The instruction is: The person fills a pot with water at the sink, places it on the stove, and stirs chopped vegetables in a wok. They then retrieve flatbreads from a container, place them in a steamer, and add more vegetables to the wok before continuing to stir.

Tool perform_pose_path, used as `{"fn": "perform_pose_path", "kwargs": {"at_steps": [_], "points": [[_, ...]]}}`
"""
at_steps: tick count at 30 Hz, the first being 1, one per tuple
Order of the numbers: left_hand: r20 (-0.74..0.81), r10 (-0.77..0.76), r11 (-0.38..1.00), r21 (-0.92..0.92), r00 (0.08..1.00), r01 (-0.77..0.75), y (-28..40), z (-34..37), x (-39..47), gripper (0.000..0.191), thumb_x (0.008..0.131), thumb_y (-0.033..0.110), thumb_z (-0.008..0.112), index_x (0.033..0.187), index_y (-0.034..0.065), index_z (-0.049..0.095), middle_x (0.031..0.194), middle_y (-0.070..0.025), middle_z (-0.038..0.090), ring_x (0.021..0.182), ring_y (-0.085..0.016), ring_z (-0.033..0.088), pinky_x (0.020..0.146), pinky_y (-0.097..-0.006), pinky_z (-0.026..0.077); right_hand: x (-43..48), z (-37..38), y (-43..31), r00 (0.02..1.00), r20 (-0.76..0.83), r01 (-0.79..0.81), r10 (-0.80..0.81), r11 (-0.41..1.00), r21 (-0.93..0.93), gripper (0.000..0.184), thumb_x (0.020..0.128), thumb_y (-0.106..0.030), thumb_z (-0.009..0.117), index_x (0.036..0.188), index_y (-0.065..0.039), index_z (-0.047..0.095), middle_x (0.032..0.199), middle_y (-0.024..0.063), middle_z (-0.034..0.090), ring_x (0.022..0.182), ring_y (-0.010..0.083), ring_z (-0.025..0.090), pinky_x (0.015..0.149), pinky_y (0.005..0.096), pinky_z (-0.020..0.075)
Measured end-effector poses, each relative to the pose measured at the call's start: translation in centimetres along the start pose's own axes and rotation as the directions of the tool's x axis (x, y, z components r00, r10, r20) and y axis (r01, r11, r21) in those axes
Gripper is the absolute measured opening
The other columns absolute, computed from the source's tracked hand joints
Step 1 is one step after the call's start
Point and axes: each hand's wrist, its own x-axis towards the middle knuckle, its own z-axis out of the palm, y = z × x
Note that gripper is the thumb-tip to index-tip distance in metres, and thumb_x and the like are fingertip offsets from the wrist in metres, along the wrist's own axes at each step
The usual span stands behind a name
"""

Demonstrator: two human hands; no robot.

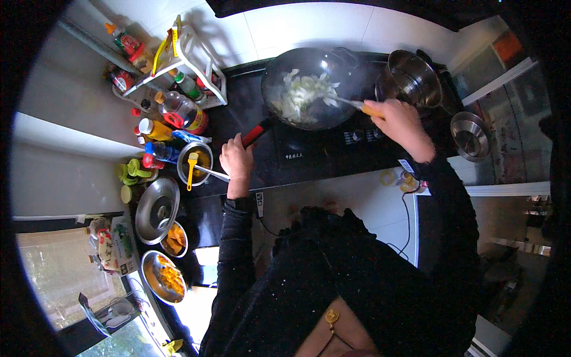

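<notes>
A dark wok (330,118) stands on the black cooktop (308,154), with pale chopped vegetables (305,91) in it and some steam above. My left hand (236,160) is closed around the wok's red and black handle (256,134). In my right hand (399,122) is the wooden handle of a metal spatula (357,104), whose blade reaches into the vegetables. Left of my left hand, a metal bowl (179,167) holds something yellowish-brown, with a yellow brush (191,172) and a pale-handled utensil resting across it.
A steel pot (415,78) stands right of the wok, and a metal bowl (475,136) lies farther right. Bottles (154,129) and a white rack (196,62) crowd the left. Below them are a metal lid (156,209) and bowls of orange food (160,296).
</notes>
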Motion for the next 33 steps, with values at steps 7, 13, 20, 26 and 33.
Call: {"fn": "perform_pose_path", "kwargs": {"at_steps": [7, 13, 20, 26, 33], "points": [[0.008, 0.014, 1.000, 0.009, 1.000, -0.014, -0.3, 0.0, -0.1, 0.044, 0.070, 0.029, 0.073, 0.110, 0.0123, 0.062, 0.090, -0.0053, 0.062, 0.089, -0.026, 0.060, 0.072, -0.0409, 0.050, 2.8, 0.6, 4.1, 0.989, -0.090, -0.098, 0.115, 0.981, 0.167, 0.034, 0.084, -0.024, 0.060, 0.114, -0.007, 0.062, 0.101, 0.0182, 0.065, 0.094, 0.0340, 0.062, 0.082, 0.0417, 0.0496], [-0.007, 0.005, 1.000, 0.009, 1.000, -0.005, -0.1, -0.1, -0.1, 0.045, 0.071, 0.030, 0.073, 0.110, 0.0122, 0.061, 0.092, -0.0052, 0.062, 0.090, -0.026, 0.060, 0.072, -0.0411, 0.049, 4.7, 2.0, 4.9, 0.795, 0.457, -0.595, 0.399, 0.662, 0.456, 0.034, 0.093, -0.042, 0.050, 0.096, -0.011, 0.063, 0.051, -0.0004, 0.047, 0.038, 0.0130, 0.041, 0.036, 0.0313, 0.0347], [-0.005, 0.012, 1.000, 0.006, 1.000, -0.012, -0.1, 0.0, -0.2, 0.045, 0.071, 0.031, 0.073, 0.110, 0.0120, 0.062, 0.092, -0.0053, 0.062, 0.090, -0.026, 0.060, 0.073, -0.0414, 0.049, 3.5, 1.9, 4.7, 0.867, 0.445, -0.462, 0.225, 0.697, 0.548, 0.036, 0.094, -0.033, 0.049, 0.125, -0.016, 0.056, 0.057, -0.0061, 0.041, 0.038, 0.0034, 0.033, 0.035, 0.0194, 0.0254], [-0.024, 0.010, 1.000, -0.009, 1.000, -0.010, -0.2, 0.3, 0.0, 0.046, 0.069, 0.030, 0.074, 0.109, 0.0124, 0.062, 0.089, -0.0051, 0.062, 0.088, -0.026, 0.060, 0.071, -0.0416, 0.050, 8.1, 3.2, 5.2, 0.860, 0.410, -0.494, 0.305, 0.701, 0.514, 0.037, 0.091, -0.040, 0.054, 0.107, -0.009, 0.066, 0.055, -0.0019, 0.047, 0.042, 0.0103, 0.041, 0.040, 0.0289, 0.0346], [-0.032, 0.025, 1.000, -0.003, 0.999, -0.025, -0.2, 0.3, -0.1, 0.046, 0.067, 0.031, 0.075, 0.107, 0.0121, 0.063, 0.088, -0.0055, 0.062, 0.086, -0.027, 0.060, 0.071, -0.0411, 0.050, 4.7, 5.5, 1.1, 0.989, 0.097, 0.069, -0.110, 0.931, 0.358, 0.039, 0.082, -0.020, 0.063, 0.120, -0.013, 0.059, 0.090, 0.0184, 0.066, 0.081, 0.0344, 0.064, 0.071, 0.0415, 0.0503]]}}
